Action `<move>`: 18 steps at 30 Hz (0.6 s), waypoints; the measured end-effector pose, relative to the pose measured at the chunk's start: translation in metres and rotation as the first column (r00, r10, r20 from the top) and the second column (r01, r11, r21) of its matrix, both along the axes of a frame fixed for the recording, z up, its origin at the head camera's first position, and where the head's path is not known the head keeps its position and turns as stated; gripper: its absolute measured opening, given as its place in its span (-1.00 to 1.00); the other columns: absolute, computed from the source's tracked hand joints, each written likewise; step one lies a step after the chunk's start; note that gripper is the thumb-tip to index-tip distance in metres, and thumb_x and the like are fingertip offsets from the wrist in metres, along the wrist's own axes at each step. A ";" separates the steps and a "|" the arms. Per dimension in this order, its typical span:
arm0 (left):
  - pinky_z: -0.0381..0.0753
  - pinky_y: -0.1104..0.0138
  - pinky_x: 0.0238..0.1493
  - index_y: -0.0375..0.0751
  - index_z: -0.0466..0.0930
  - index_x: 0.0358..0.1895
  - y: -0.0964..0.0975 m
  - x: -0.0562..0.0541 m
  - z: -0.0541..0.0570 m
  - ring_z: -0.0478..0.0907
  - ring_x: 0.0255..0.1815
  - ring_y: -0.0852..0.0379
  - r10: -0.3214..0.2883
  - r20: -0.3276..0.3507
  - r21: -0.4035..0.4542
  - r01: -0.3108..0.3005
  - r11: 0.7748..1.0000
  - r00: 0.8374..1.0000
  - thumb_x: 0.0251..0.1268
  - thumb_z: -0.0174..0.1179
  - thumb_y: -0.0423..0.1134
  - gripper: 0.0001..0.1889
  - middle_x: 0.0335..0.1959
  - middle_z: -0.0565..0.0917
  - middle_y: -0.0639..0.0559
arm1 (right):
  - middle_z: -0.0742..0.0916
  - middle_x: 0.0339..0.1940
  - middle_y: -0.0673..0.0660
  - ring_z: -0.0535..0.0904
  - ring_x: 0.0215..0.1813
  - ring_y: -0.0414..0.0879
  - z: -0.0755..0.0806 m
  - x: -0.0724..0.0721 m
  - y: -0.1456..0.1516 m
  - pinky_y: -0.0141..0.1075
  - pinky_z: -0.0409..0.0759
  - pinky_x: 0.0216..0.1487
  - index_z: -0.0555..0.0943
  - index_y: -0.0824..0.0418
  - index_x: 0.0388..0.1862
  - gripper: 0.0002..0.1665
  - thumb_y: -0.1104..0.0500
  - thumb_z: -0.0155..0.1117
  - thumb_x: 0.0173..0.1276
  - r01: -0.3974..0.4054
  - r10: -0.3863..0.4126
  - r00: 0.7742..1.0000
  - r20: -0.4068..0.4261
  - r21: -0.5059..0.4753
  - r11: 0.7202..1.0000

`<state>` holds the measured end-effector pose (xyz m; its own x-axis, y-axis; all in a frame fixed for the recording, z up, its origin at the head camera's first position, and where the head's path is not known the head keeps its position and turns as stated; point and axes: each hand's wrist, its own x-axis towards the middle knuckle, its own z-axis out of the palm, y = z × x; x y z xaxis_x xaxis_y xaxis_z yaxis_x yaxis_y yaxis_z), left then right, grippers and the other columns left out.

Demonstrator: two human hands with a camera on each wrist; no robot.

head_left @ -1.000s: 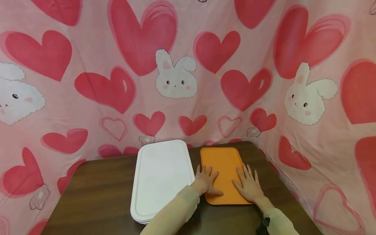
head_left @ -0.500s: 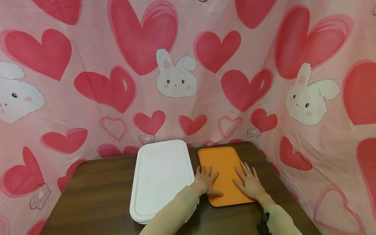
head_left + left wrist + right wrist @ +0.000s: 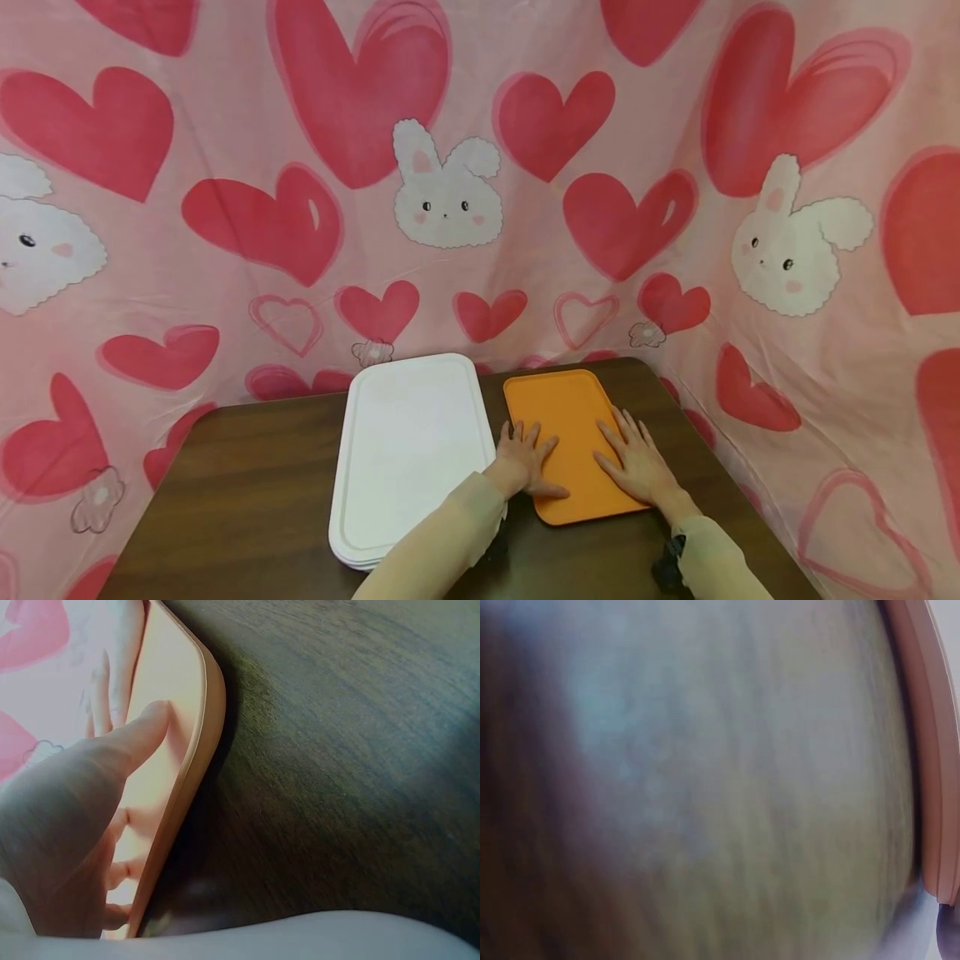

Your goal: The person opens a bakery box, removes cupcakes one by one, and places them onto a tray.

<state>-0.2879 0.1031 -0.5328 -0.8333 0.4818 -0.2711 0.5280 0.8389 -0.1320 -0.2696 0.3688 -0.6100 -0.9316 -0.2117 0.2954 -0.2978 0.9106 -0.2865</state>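
White trays [image 3: 412,450] are stacked at the left, their long axis set from near to far, with the far end leaning slightly right. Just right of the stack, the left hand [image 3: 519,460] is laid over the left edge of an orange tray [image 3: 570,412]; its grip is spread, fingers apart, with the thumb rested on the tray's face. The orange tray is placed on the right part of the tabletop [image 3: 247,483], its long axis also running near to far, but with the far end turned slightly left. Its right edge is partly covered by the right hand [image 3: 643,468], whose grip is likewise spread, the fingers apart and pointed to the far left. Both forearms are covered by pale sleeves [image 3: 450,533]. The tabletop is finished in dark brown wood grain, its far corners rounded. Behind it, pink cloth [image 3: 517,258] is hung, printed with red hearts [image 3: 553,125] and white rabbits [image 3: 447,218], and creased toward the right.
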 end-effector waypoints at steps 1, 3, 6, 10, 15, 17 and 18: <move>0.10 0.00 0.87 0.58 0.06 0.77 0.000 0.000 0.000 0.09 0.87 -0.01 0.000 -0.001 -0.001 0.000 1.000 1.000 0.30 -0.04 0.76 -0.01 0.85 0.12 0.26 | 0.30 0.76 0.49 0.17 0.74 0.53 0.000 0.000 -0.001 0.50 0.06 0.71 0.47 0.25 0.65 -0.20 -0.18 0.26 0.64 0.000 0.000 1.000 -0.005 0.001 1.000; 0.10 -0.01 0.87 0.58 0.05 0.77 0.000 -0.001 -0.001 0.09 0.87 -0.01 -0.001 0.000 -0.002 0.001 1.000 1.000 0.30 -0.05 0.76 0.00 0.85 0.11 0.25 | 0.30 0.76 0.49 0.17 0.74 0.53 0.001 0.000 -0.002 0.50 0.06 0.71 0.47 0.24 0.65 -0.21 -0.17 0.26 0.64 0.004 -0.004 1.000 -0.001 0.000 1.000; 0.11 0.00 0.86 0.58 0.06 0.77 -0.001 -0.002 -0.001 0.10 0.86 -0.01 -0.006 0.000 -0.002 0.006 1.000 1.000 0.30 -0.05 0.76 -0.01 0.85 0.12 0.25 | 0.28 0.78 0.48 0.15 0.76 0.52 0.004 0.001 -0.004 0.52 0.06 0.71 0.46 0.23 0.67 -0.21 -0.14 0.28 0.63 0.020 -0.020 1.000 0.020 0.009 1.000; 0.12 0.00 0.86 0.58 0.07 0.77 -0.003 -0.003 0.000 0.12 0.86 -0.01 -0.009 -0.002 0.000 0.009 1.000 1.000 0.30 -0.05 0.76 -0.01 0.84 0.13 0.25 | 0.26 0.80 0.46 0.13 0.78 0.49 0.005 0.000 -0.005 0.50 0.04 0.74 0.43 0.21 0.70 -0.20 -0.13 0.27 0.64 0.041 -0.043 0.998 0.054 0.032 0.999; 0.11 0.00 0.86 0.56 0.06 0.77 -0.002 -0.003 0.000 0.11 0.86 -0.01 -0.009 0.002 0.002 0.009 1.000 1.000 0.30 -0.05 0.76 0.00 0.85 0.12 0.24 | 0.23 0.82 0.44 0.10 0.80 0.48 0.005 0.000 -0.004 0.48 0.01 0.77 0.41 0.19 0.71 -0.20 -0.14 0.25 0.65 0.044 -0.047 0.996 0.075 0.037 0.998; 0.11 0.00 0.87 0.57 0.06 0.77 -0.001 -0.004 -0.001 0.11 0.86 -0.01 -0.007 0.001 -0.001 0.007 1.000 1.000 0.30 -0.05 0.76 0.00 0.85 0.12 0.24 | 0.23 0.81 0.45 0.11 0.80 0.49 0.005 0.000 -0.005 0.48 0.03 0.76 0.42 0.20 0.71 -0.20 -0.14 0.25 0.64 0.040 -0.042 0.997 0.067 0.034 0.999; 0.11 0.00 0.87 0.57 0.05 0.77 -0.001 -0.004 0.000 0.10 0.87 -0.01 -0.005 0.001 -0.002 0.005 1.000 1.000 0.30 -0.05 0.76 0.00 0.85 0.12 0.24 | 0.24 0.81 0.46 0.12 0.79 0.49 0.005 -0.001 -0.005 0.47 0.05 0.75 0.42 0.20 0.70 -0.20 -0.14 0.26 0.64 0.039 -0.041 0.997 0.061 0.032 0.999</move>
<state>-0.2916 0.1019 -0.5330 -0.8304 0.4857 -0.2731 0.5326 0.8359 -0.1327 -0.2703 0.3642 -0.6050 -0.9557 -0.1822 0.2311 -0.2438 0.9301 -0.2749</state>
